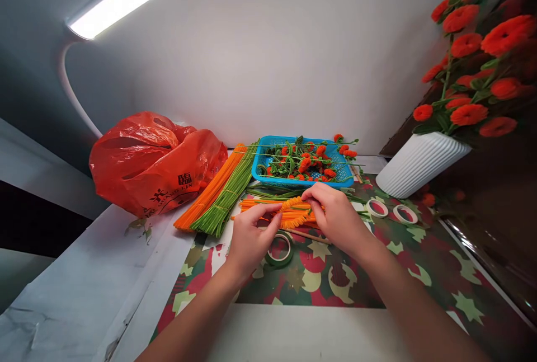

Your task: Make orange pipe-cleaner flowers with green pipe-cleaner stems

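Observation:
A coiled orange pipe cleaner point(290, 203) stretches between my two hands. Its left end is pinched by the thumb and forefinger of my left hand point(250, 234). At the other end, the fingers of my right hand point(333, 212) are closed on the coil. Right behind and below lie loose orange pipe cleaners point(258, 204) and another orange coil point(296, 222). A roll of dark green tape point(274, 261) rests flat in front of my left fingertips, and a thin wooden stick point(309, 236) lies just past it.
A blue basket point(257, 167) of small orange-red flowers stands behind my hands. To the left are bundles of orange point(212, 188) and green pipe cleaners point(229, 197) and a red plastic bag point(138, 166). Two tape rolls point(377, 208) lie right, near a white vase point(419, 163) of flowers.

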Motion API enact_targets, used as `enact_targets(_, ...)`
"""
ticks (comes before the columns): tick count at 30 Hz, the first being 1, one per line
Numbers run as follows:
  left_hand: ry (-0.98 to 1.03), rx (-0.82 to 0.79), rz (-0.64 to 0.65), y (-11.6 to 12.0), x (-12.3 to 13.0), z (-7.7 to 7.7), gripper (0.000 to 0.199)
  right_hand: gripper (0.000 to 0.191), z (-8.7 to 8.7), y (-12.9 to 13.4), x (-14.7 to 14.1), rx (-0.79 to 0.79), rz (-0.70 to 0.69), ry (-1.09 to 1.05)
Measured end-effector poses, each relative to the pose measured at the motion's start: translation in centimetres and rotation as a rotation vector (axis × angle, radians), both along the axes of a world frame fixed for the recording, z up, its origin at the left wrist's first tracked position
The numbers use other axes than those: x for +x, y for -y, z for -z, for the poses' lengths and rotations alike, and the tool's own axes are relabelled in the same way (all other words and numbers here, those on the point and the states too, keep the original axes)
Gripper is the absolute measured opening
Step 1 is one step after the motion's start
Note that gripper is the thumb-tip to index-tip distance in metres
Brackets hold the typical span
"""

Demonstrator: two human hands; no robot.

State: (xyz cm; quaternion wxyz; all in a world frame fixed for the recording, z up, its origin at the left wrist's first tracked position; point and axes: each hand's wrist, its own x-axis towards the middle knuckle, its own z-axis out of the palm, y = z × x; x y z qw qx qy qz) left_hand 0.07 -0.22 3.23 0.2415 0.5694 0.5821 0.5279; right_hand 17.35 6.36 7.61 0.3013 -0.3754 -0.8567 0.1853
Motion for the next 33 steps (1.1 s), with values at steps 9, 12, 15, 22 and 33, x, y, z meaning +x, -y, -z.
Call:
enact_targets(9,-0.049,0.040,0.026,0.18,0.24,-0.32,0.015,0.022,-0.11,-0.10,-0.12,-0.030,-0.032,-0.070)
enact_targets(12,-0.041,0.036,0.010,0.23,0.24,-0.29,0.016,0.020,0.05,0.02,-0.39,-0.053,-0.009,-0.118)
enact_targets(15,-0.015,0.041,-0.044,0.24,0.18,-0.28,0.020,0.011,0.38,0.21,-0.71,-0.114,0.081,-0.175)
enact_targets(22,-0.009,0.069,-0.060,0.21,0.13,-0.28,0.019,0.013,0.56,0.32,-0.76,-0.088,0.119,-0.209)
enact_targets(33,-0.066,0.097,-0.102,0.19,0.28,-0.17,0.016,0.015,0.52,0.37,-0.79,0.085,0.122,-0.083)
